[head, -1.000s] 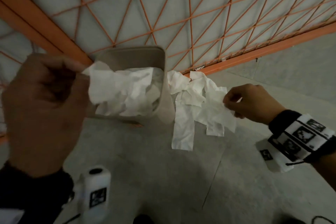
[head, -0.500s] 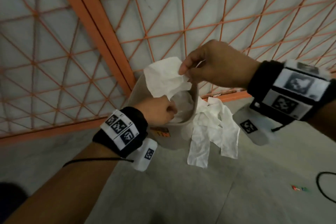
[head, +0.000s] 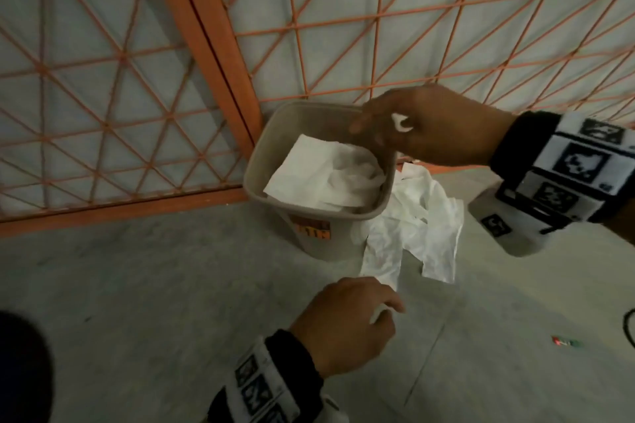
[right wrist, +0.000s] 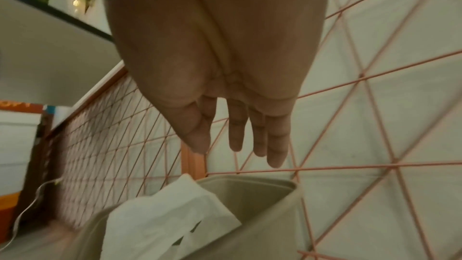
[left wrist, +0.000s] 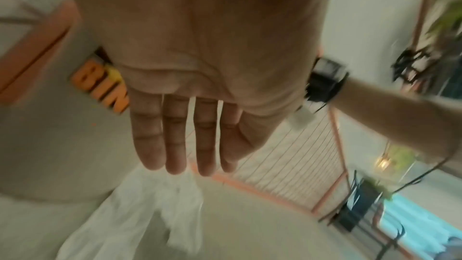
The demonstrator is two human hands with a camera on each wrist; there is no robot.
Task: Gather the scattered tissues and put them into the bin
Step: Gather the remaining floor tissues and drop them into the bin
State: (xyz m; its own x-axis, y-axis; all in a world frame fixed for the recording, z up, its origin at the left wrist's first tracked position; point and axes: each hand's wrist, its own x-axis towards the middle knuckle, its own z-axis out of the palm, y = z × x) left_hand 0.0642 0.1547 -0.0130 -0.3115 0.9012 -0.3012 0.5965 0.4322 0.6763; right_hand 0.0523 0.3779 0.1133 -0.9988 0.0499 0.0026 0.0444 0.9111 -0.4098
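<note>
The orange mesh fence (head: 309,27) stands behind the bin (head: 261,161), which already holds crumpled tissues (head: 323,178). More tissues (head: 412,237) lie on the floor against the bin's right side, their long strips running toward the person. The right hand (head: 433,127) hovers over the bin, fingers straight and empty. The left hand (head: 347,323), fingers extended, is nearer the floor tissues, just short of their closest end.

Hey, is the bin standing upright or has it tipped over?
Upright. The bin stands on its base on the floor, its open rim facing up, with tissue resting inside.
</note>
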